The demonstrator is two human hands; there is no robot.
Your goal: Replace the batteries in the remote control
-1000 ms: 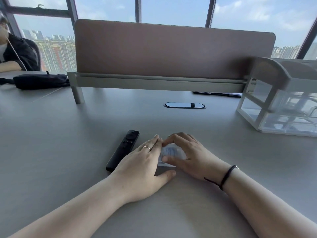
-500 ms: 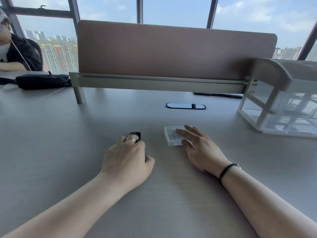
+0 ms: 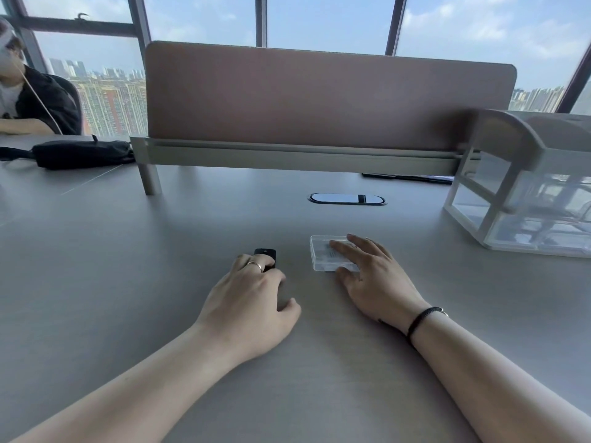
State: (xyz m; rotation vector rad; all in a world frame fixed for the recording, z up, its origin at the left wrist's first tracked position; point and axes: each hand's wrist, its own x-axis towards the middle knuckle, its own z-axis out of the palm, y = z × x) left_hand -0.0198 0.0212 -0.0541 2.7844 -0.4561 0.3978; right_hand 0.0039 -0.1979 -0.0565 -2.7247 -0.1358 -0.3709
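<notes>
Left hand [image 3: 252, 302] laid over a black remote control [image 3: 266, 254] on the grey desk [image 3: 96, 282], fingers curled around it, only the far end showing. Just right, right hand [image 3: 374, 279] with flat, spread fingers resting atop a small clear plastic case [image 3: 319, 252], not gripping. Beyond, cable grommet [image 3: 347, 198], tan divider panel [image 3: 319, 97], clear drawer organiser [image 3: 524, 199] far right.

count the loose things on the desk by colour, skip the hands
black: 2, remote control and pouch
clear: 2, small plastic case and drawer organiser
total: 4
</notes>
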